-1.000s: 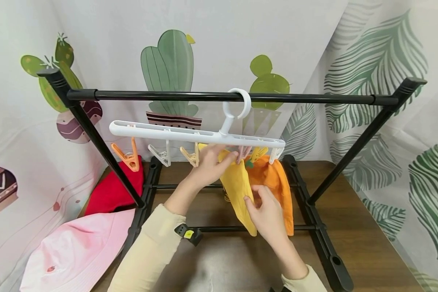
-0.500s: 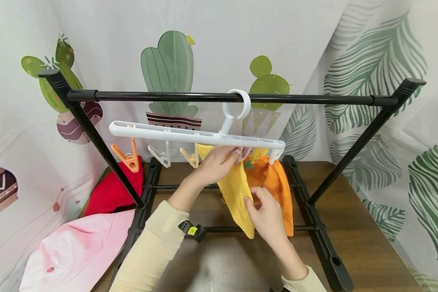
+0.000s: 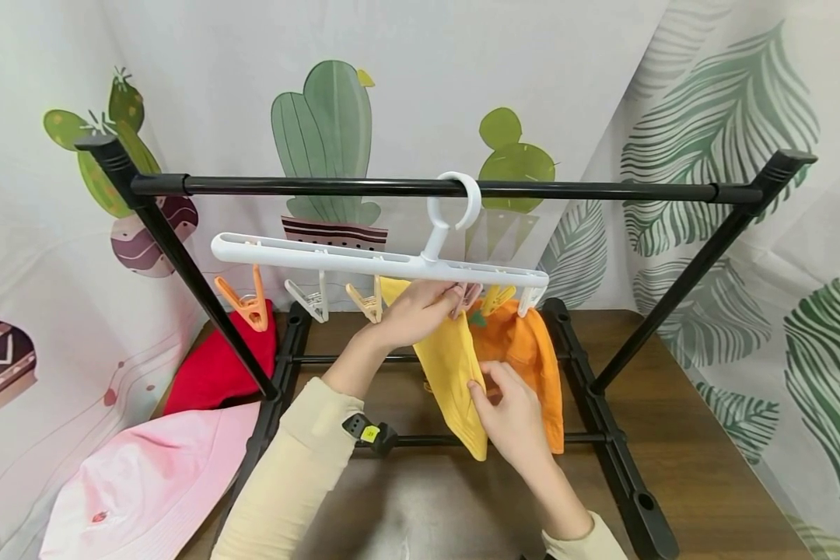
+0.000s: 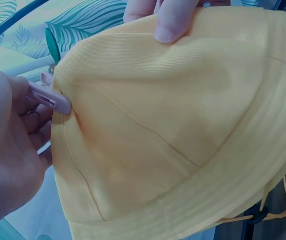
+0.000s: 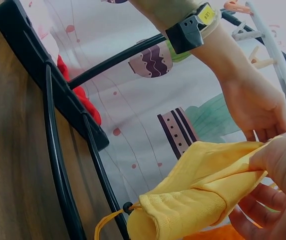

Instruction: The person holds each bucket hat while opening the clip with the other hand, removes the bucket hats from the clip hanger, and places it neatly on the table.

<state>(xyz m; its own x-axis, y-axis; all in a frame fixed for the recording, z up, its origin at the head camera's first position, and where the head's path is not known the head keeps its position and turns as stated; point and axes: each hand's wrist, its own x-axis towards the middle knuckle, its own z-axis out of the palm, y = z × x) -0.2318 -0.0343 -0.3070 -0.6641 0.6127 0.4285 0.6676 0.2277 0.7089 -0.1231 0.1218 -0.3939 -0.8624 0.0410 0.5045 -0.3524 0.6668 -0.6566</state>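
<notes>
A yellow bucket hat [image 3: 451, 381] hangs folded below the white clip hanger [image 3: 322, 257]. My left hand [image 3: 416, 315] pinches a pink clothespin [image 4: 50, 97] whose jaws lie over the hat's edge in the left wrist view. With thumb and fingers, my right hand [image 3: 514, 408] pinches another edge of the yellow hat, as the right wrist view also shows. Behind it, an orange hat [image 3: 542, 373] hangs at the yellow clothespin [image 3: 497, 298] and the white clothespin [image 3: 530, 299]. A cord with a black toggle [image 4: 257, 213] dangles from the yellow hat.
The hanger hooks over a black rack's top bar [image 3: 308, 185]. Orange [image 3: 252, 305], white [image 3: 311, 295] and cream [image 3: 367, 299] clothespins hang bare at left. A red hat [image 3: 217, 365] and a pink bucket hat [image 3: 140, 474] lie on the table's left side.
My left hand has shifted slightly and its fingers now cover more of the pink clothespin. The yellow hat's lower tip has swung a little left. My right hand has barely moved.
</notes>
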